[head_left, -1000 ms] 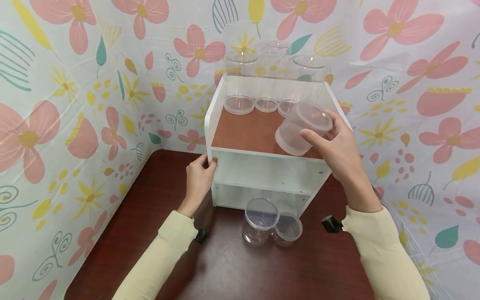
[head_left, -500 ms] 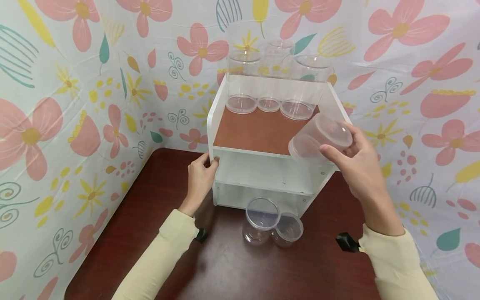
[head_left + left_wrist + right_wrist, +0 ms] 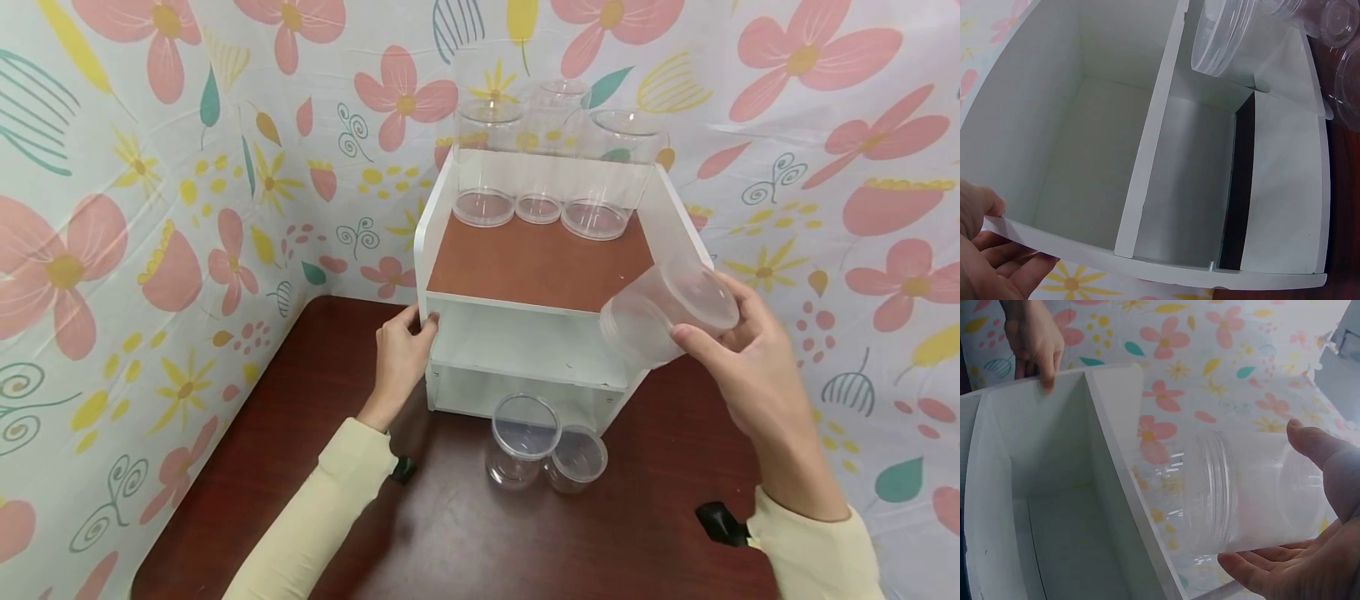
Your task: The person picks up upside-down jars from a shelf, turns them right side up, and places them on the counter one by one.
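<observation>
My right hand (image 3: 757, 367) holds a clear, frosted-looking plastic jar (image 3: 671, 312) by its end, tilted on its side, just off the front right corner of a white shelf unit (image 3: 517, 275) with a brown top. In the right wrist view, thumb and fingers spread round the jar (image 3: 1260, 494), with its ridged end pointing away from the palm. On the unit's left side panel, my left hand (image 3: 401, 358) keeps its grip. The left wrist view shows that thumb inside the panel (image 3: 1041, 240) and the fingers outside.
Three clear jars stand along the back of the brown top, including a left jar (image 3: 483, 208) and a right jar (image 3: 596, 221). On the dark red table (image 3: 450, 533), a larger clear jar (image 3: 517, 467) and a smaller jar (image 3: 576, 462) stand before the unit. Flowered cloth (image 3: 300, 167) hangs behind.
My right hand has carried the jar rightward and down, from over the brown top to beyond its front right corner, tilting it further. My left hand stays on the panel.
</observation>
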### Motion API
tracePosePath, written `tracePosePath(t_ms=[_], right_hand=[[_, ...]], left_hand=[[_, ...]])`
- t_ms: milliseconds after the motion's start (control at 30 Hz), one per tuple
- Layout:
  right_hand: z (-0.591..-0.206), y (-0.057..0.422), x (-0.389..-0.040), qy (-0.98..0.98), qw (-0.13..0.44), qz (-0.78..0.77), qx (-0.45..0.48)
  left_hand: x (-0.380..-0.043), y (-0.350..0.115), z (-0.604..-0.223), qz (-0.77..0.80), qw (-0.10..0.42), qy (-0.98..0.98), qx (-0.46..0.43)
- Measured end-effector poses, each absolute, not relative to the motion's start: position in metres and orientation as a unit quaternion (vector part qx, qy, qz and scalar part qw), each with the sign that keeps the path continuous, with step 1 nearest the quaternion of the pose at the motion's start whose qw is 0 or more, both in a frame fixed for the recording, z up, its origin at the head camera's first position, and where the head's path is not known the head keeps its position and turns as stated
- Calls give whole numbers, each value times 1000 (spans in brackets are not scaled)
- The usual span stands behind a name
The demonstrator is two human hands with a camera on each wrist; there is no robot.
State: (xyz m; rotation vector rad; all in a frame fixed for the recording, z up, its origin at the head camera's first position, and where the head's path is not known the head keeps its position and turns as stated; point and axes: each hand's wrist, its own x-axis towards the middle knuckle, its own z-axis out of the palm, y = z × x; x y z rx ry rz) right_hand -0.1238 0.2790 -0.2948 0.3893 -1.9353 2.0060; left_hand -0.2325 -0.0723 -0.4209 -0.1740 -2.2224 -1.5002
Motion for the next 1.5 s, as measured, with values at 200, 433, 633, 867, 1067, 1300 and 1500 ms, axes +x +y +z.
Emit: tracePosePath(t_ms=[200,433,633,867,1067,1300,1500], right_hand=[[-302,285,-112,-682,174,696,142],[-314,287,-103,-689,160,694,134],[-325,282,-99,-691,143,698,123],[-343,274,-98,-704,124,689,117],[-353,266,-99,-735,107,661,101],[-363,256,-102,-732,87,670,91],[-372,249,-103,-768,74,633,66]], left_hand=[[-233,-72,-421,-547,217,-806,-62],[-234,-71,-420,-547,214,-807,-61],[-233,-71,-419,-546,211,-809,-58],[-232,-71,-418,-545,208,-810,-56],[-231,-71,-418,-547,209,-809,-55],[-231,-71,-419,-542,212,-812,-50],[-232,-71,-419,-537,216,-814,-46]])
